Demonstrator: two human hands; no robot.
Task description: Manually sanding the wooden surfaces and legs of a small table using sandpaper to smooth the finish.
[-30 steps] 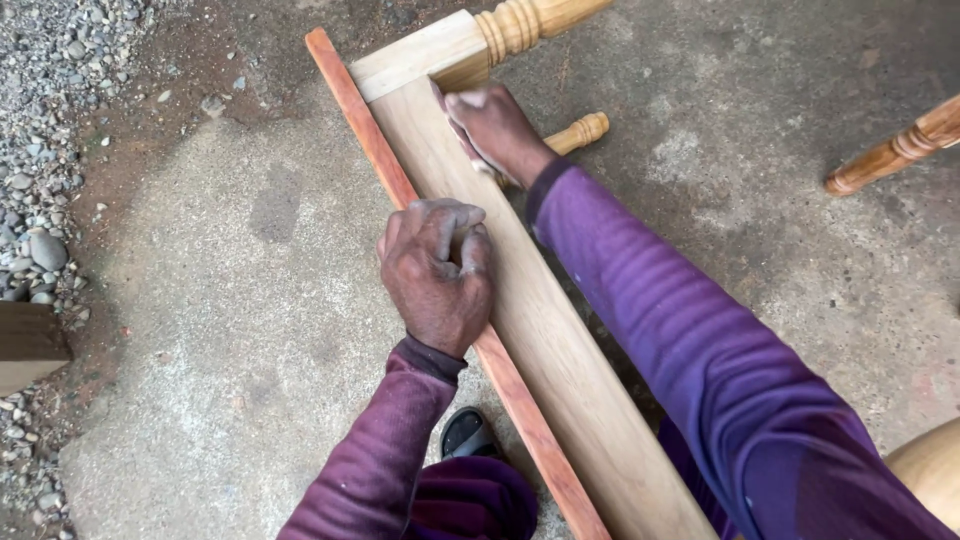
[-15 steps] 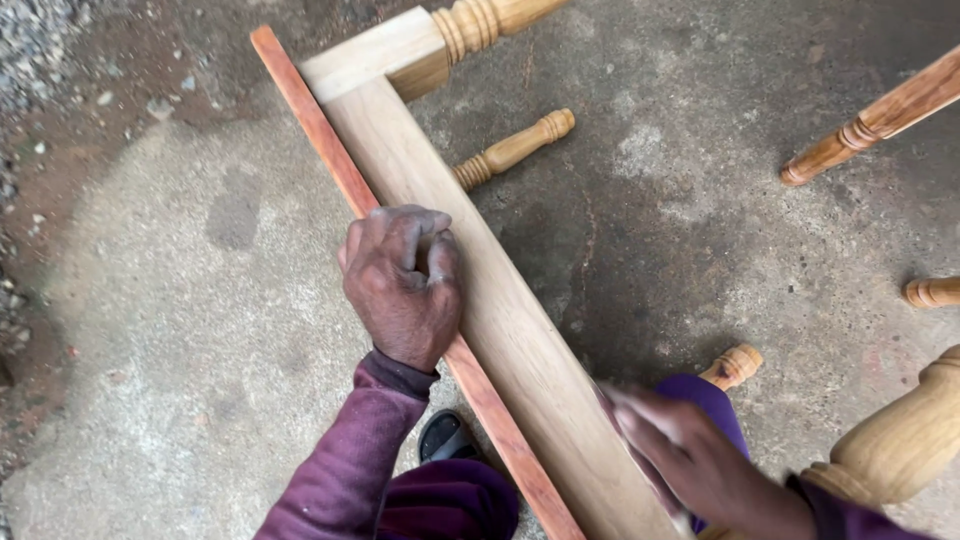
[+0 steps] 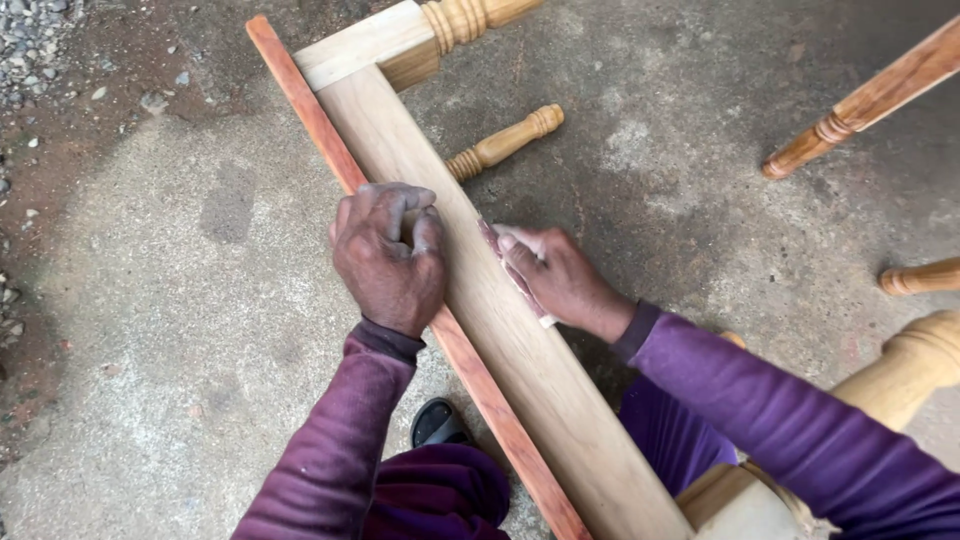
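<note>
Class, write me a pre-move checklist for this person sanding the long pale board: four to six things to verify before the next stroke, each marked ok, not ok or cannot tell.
1. Left hand steadies the pale board: ok, it rests fisted across the board and the reddish strip.
2. Right hand presses the sandpaper onto the board's right edge: ok.
3. Sandpaper grit not worn out: cannot tell.
4. Stroke path along the edge clear: ok, nothing lies on the board ahead.
5. Loose turned spindle lies clear of the board: ok, it lies on the concrete beside it.
6. Board's far end fixed to the turned post: cannot tell.
</note>
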